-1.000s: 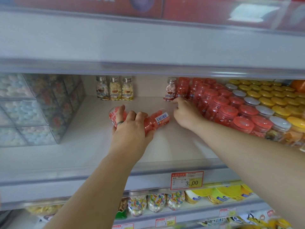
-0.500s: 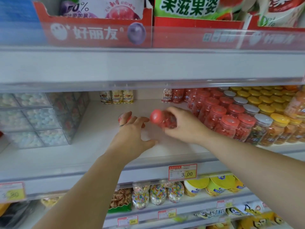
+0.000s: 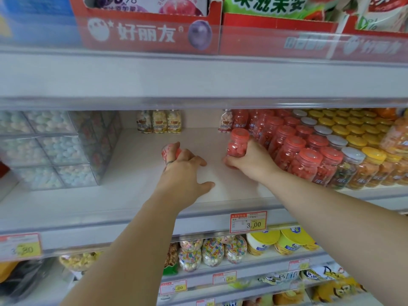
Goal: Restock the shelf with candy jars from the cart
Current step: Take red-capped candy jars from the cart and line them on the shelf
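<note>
The right hand (image 3: 249,161) has taken one red jar (image 3: 237,144) out of the left hand's pair and turned it upright, its grip closed around the jar's lower half right of centre frame, just beside the red row (image 3: 293,149), so it looks about to join that row. The left hand (image 3: 183,171) reaches palm-down over the bare shelf (image 3: 123,191), curled fingers holding a second jar (image 3: 169,151) on its side.

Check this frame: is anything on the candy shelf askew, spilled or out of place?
Nothing is spilled or damaged. The one oddity: the red jar under the left hand lies on its side on the shelf, while the right hand holds another jar upright beside the standing rows.
</note>
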Action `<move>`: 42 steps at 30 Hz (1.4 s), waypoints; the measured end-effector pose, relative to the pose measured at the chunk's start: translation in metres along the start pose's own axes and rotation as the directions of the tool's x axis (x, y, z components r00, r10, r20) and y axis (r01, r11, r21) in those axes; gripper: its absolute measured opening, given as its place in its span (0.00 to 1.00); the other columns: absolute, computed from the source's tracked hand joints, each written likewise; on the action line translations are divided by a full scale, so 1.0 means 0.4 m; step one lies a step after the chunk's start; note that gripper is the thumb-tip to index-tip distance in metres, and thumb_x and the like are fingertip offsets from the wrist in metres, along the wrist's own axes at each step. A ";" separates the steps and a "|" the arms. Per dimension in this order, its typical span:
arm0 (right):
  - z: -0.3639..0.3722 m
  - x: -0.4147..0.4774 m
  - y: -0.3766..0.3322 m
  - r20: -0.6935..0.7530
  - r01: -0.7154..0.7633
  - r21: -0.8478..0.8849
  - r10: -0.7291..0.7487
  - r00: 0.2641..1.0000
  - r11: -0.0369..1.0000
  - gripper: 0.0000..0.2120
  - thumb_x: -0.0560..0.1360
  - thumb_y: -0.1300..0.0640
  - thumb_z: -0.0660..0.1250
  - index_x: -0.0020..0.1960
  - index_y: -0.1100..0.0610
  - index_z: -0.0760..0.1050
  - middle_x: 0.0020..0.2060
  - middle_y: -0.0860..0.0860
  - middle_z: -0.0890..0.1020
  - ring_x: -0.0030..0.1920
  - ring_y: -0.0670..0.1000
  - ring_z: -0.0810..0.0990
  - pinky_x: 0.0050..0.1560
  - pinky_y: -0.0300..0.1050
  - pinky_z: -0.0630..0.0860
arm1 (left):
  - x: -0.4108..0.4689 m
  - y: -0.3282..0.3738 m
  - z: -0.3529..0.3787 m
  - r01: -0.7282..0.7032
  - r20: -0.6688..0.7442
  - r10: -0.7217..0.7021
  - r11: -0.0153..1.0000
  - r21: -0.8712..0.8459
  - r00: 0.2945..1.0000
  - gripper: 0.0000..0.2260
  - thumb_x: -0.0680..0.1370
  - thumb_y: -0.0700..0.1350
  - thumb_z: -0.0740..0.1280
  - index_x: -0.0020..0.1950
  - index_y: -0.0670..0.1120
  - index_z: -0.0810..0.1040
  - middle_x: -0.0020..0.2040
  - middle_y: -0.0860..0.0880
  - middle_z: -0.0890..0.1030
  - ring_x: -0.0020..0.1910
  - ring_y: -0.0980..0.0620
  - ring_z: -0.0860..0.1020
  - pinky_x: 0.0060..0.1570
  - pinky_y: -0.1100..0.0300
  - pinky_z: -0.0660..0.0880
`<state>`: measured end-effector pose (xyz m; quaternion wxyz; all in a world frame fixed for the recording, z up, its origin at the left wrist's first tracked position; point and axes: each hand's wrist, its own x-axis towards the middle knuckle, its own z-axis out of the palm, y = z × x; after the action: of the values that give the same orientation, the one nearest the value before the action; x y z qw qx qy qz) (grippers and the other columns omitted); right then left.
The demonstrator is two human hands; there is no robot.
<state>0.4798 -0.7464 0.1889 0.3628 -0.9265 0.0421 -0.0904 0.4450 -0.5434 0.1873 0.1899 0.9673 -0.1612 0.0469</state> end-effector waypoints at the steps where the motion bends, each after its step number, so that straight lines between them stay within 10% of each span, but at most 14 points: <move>1: 0.000 0.010 -0.003 -0.020 -0.025 -0.015 0.024 1.000 1.000 0.30 0.62 0.42 0.77 0.59 0.52 0.72 0.50 0.48 0.82 0.51 0.51 0.81 0.54 0.46 0.77 | 0.000 0.000 -0.002 0.005 0.002 -0.005 1.000 0.001 1.000 0.28 0.75 0.63 0.68 0.72 0.54 0.71 0.71 0.50 0.67 0.79 0.45 0.40 0.77 0.48 0.53; 10: -0.021 -0.072 -0.022 -0.049 -0.052 -0.083 0.048 0.998 0.995 0.33 0.76 0.53 0.71 0.75 0.60 0.61 0.64 0.54 0.74 0.63 0.52 0.75 0.62 0.32 0.68 | 0.001 -0.002 0.000 0.004 -0.003 -0.004 1.000 0.004 1.000 0.27 0.74 0.63 0.69 0.70 0.55 0.72 0.70 0.50 0.68 0.79 0.44 0.40 0.77 0.46 0.52; 16: 0.015 -0.070 -0.013 0.126 0.007 -0.357 0.041 0.991 0.934 0.33 0.77 0.41 0.63 0.78 0.51 0.58 0.78 0.57 0.54 0.76 0.61 0.57 0.75 0.55 0.59 | 0.000 -0.003 0.001 -0.006 -0.023 0.006 1.000 -0.001 1.000 0.27 0.74 0.63 0.69 0.70 0.54 0.73 0.68 0.49 0.69 0.78 0.45 0.41 0.77 0.48 0.52; 42: 0.076 0.135 -0.008 -0.030 -0.186 -0.414 0.191 0.981 0.891 0.32 0.80 0.45 0.60 0.79 0.49 0.52 0.77 0.64 0.47 0.76 0.67 0.51 0.73 0.59 0.56 | 0.001 -0.004 0.007 -0.006 -0.017 0.005 1.000 -0.011 1.000 0.26 0.75 0.62 0.68 0.71 0.56 0.71 0.70 0.53 0.67 0.78 0.48 0.38 0.77 0.49 0.55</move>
<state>0.5387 -0.7316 0.1766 0.1652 -0.9743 0.1479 -0.0386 0.4460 -0.5433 0.1843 0.1965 0.9654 -0.1625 0.0546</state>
